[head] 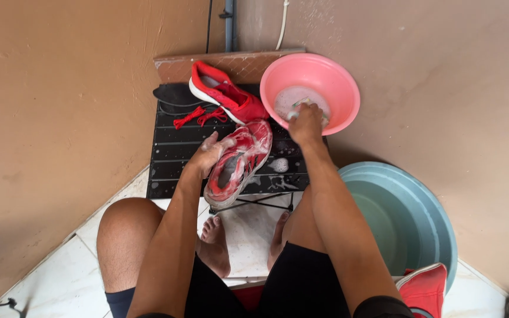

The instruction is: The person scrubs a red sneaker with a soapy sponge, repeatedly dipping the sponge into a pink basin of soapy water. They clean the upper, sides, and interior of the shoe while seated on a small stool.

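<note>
My left hand (210,154) grips a soapy red shoe (244,162) by its side, holding it tilted over a small black slatted table (172,159). Reaching into a pink basin (337,82) of sudsy water, my right hand (306,123) is closed around a small brush (298,106) that is mostly hidden by the fingers. A second red shoe (225,94) lies at the back of the table beside loose red laces (198,116) and a dark insole (175,94).
A large pale blue-green tub (419,218) stands on the floor at my right, with a red object (424,288) at its near rim. Brown walls close in on both sides. My bare feet rest on white tiles under the table.
</note>
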